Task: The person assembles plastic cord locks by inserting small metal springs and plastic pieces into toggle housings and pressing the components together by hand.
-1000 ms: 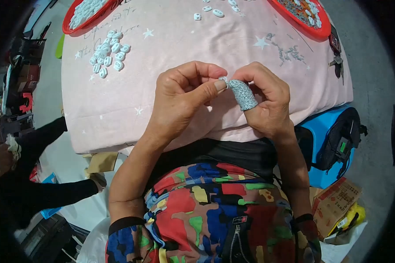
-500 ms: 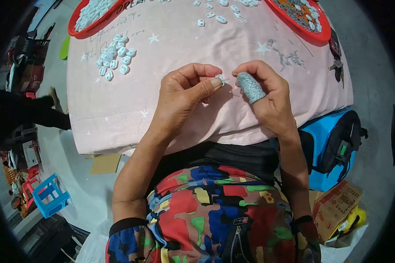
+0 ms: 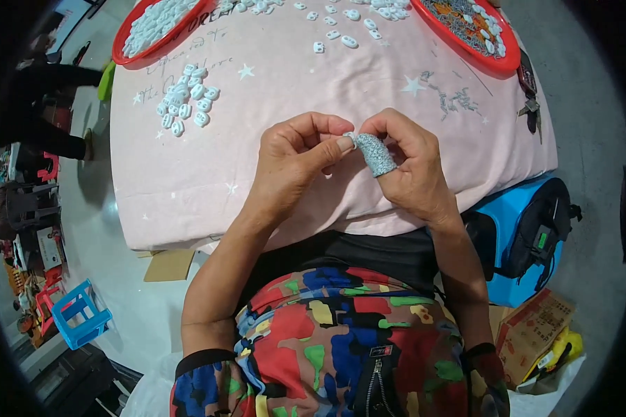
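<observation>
Above the pink cloth, my left hand (image 3: 292,160) pinches a small white plastic piece (image 3: 350,137) between thumb and forefinger. My right hand (image 3: 421,170) meets it from the other side, thumb and forefinger closed at the piece's edge. A grey knitted finger cover (image 3: 376,154) wraps the right thumb. Whatever the right fingertips grip is hidden. A cluster of similar white pieces (image 3: 185,110) with dark marks lies left of my hands. Thin grey metal pins (image 3: 459,103) are scattered to the right.
A red tray (image 3: 133,63) heaped with white pieces stands far left. Another red tray (image 3: 499,70), holding metal pins and white pieces, is far right. Keys (image 3: 530,105) hang by the cloth's right edge. Someone's dark-clothed leg (image 3: 55,80) is at the left. A blue bag (image 3: 511,215) stands right.
My right hand has moved left, bringing its thumb and forefinger up to the white piece. The thin metal pin that stuck out of the piece is now hidden. The other person's leg has shifted.
</observation>
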`<state>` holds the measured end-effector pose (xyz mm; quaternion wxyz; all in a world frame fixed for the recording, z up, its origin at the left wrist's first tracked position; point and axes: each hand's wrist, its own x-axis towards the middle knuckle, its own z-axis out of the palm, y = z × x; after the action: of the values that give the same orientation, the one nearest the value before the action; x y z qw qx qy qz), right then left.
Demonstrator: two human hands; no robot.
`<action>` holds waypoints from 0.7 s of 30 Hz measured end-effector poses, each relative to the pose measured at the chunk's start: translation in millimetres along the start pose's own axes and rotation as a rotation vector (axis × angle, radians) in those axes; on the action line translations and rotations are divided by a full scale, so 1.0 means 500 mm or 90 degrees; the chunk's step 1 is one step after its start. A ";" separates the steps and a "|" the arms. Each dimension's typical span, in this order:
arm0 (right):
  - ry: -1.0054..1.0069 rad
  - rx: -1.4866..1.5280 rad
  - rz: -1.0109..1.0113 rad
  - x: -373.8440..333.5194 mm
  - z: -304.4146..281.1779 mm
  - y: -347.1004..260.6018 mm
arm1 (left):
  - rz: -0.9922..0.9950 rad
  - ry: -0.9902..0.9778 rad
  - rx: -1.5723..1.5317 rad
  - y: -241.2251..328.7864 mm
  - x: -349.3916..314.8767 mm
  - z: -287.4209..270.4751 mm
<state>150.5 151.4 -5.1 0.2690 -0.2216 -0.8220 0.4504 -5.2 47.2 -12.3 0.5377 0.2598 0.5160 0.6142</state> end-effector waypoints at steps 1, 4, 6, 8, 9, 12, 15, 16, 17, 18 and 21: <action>0.000 0.003 0.002 -0.001 0.001 -0.002 | -0.002 -0.002 -0.002 -0.001 -0.001 0.000; 0.008 0.012 0.004 -0.001 0.006 -0.005 | 0.025 0.004 -0.024 -0.007 -0.003 0.001; 0.011 0.023 0.015 -0.002 0.008 -0.003 | 0.027 0.000 -0.027 -0.007 -0.002 0.001; 0.015 0.032 0.026 -0.001 0.005 -0.005 | 0.027 -0.006 -0.032 -0.006 0.001 0.004; 0.016 0.038 0.029 0.001 0.004 -0.006 | 0.031 -0.010 -0.046 -0.005 0.000 0.005; 0.003 0.018 0.031 0.007 -0.004 -0.016 | 0.033 -0.022 -0.060 -0.003 0.001 0.001; -0.048 0.004 0.028 0.021 -0.016 -0.029 | 0.014 -0.034 -0.069 -0.002 0.005 -0.013; -0.080 0.019 0.027 0.028 -0.018 -0.030 | -0.006 -0.038 -0.074 -0.002 0.005 -0.020; -0.086 0.016 0.024 0.044 -0.025 -0.027 | -0.002 -0.035 -0.079 0.001 0.008 -0.026; -0.059 -0.038 0.021 0.070 -0.029 -0.017 | -0.013 -0.022 -0.094 0.004 0.006 -0.035; 0.048 -0.273 -0.075 0.157 -0.043 0.042 | -0.030 -0.032 -0.145 0.017 0.006 -0.026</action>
<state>107.6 222.9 5.6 0.2723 -0.2421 -0.8998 0.2399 -20.5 46.3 -9.7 0.5907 0.2002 0.4353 0.6493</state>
